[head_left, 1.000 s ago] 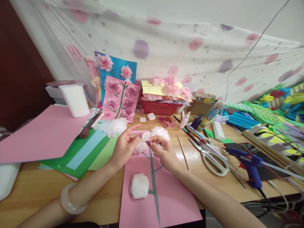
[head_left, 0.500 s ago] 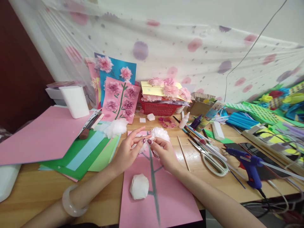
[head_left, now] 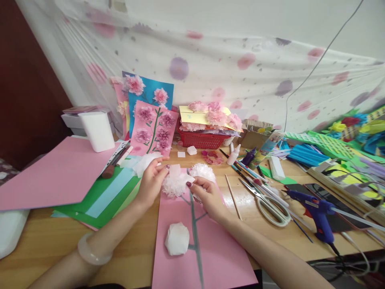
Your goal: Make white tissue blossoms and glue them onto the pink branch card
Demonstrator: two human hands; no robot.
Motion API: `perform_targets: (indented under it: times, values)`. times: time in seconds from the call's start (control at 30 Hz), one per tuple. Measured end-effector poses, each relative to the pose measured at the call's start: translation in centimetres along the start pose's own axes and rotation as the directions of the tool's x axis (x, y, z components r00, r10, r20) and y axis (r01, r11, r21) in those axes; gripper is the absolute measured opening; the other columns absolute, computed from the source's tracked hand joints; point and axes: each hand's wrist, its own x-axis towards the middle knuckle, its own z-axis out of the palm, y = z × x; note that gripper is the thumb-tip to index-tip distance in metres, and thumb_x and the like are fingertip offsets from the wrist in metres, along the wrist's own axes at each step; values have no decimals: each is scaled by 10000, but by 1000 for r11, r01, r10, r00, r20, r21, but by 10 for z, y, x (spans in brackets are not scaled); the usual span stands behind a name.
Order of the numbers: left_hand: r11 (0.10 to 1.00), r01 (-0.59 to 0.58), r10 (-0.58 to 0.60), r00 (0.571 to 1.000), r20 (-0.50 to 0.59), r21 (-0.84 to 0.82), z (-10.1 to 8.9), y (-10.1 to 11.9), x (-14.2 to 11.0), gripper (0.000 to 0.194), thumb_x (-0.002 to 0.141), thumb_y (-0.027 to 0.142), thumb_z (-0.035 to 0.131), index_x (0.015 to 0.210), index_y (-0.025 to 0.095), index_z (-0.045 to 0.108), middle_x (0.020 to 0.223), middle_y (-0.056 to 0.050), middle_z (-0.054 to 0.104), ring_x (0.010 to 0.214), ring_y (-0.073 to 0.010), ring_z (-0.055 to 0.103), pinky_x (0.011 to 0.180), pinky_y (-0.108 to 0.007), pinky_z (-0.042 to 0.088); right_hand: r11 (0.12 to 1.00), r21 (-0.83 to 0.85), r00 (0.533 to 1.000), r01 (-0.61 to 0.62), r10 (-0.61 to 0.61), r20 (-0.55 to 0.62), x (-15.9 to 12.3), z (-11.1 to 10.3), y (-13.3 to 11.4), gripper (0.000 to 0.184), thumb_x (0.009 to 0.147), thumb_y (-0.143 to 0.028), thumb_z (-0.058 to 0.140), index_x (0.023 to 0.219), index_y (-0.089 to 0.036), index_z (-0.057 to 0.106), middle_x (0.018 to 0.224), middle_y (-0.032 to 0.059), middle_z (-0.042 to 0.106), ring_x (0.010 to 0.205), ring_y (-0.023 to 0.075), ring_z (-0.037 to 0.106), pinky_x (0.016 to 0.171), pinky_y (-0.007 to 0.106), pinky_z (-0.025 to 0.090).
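Observation:
Above the upper part of a pink sheet (head_left: 222, 257) with a grey-green painted stem, both my hands work close together. My left hand (head_left: 152, 180) pinches a small thin piece of white tissue paper (head_left: 175, 170) at its fingertips. Between the thumb and fingers of my right hand (head_left: 207, 194) is another small white tissue piece (head_left: 189, 179). Behind them on the sheet lie two fluffy white paper flowers, a left one (head_left: 173, 188) and a right one (head_left: 203, 171), both partly covered. A rounded white tissue bundle (head_left: 177, 239) rests lower down, left of the stem.
Right of the sheet lie a wooden stick (head_left: 233, 196), scissors (head_left: 270, 206) and a blue glue gun (head_left: 319, 210). Loose white tissue (head_left: 146, 162) and coloured paper (head_left: 111, 200) lie left. Behind stand a red basket (head_left: 203, 140), a glue bottle (head_left: 234, 155) and a pink flower picture (head_left: 153, 128).
My hands have moved apart from touching fingertips, the left one going left. A white tissue piece now shows at each hand, and the left paper flower is more exposed.

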Motion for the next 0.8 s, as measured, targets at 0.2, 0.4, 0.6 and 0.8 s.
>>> perform_targets:
  times: [0.2,0.4,0.6,0.8]
  values:
    - [994,70,-87,975,-203,-88,-37,-20,42,337,615,156,693,933,137,584,690,-16,690,681,-155,657,684,-275,516,999,-36,1000,-32,31,-2,-1,3,-6,341,772,-481,639,649,-184,523,545,-60,350,495,87,275,471,247,205]
    - [987,101,-125,972,-201,-124,-44,-19,43,320,641,84,699,926,132,562,799,-72,719,731,-165,691,750,-328,561,999,-22,1000,-30,30,-5,-2,4,-8,322,777,-464,637,648,-187,532,535,-60,349,494,90,273,477,257,200]
    - [997,53,-67,959,-276,-57,-50,-27,50,308,672,69,649,956,138,552,1058,-138,698,964,-203,688,874,-360,551,997,39,997,-71,71,3,-1,4,-9,307,765,-450,657,672,-179,547,531,-69,349,479,78,265,481,257,185]
    - [993,-32,68,937,-343,109,-61,-36,60,368,703,60,594,1061,142,564,1325,-180,563,1233,-284,557,1048,-467,437,988,137,997,-77,76,11,3,1,-2,296,771,-429,669,686,-171,550,550,-67,371,481,71,279,470,243,190]
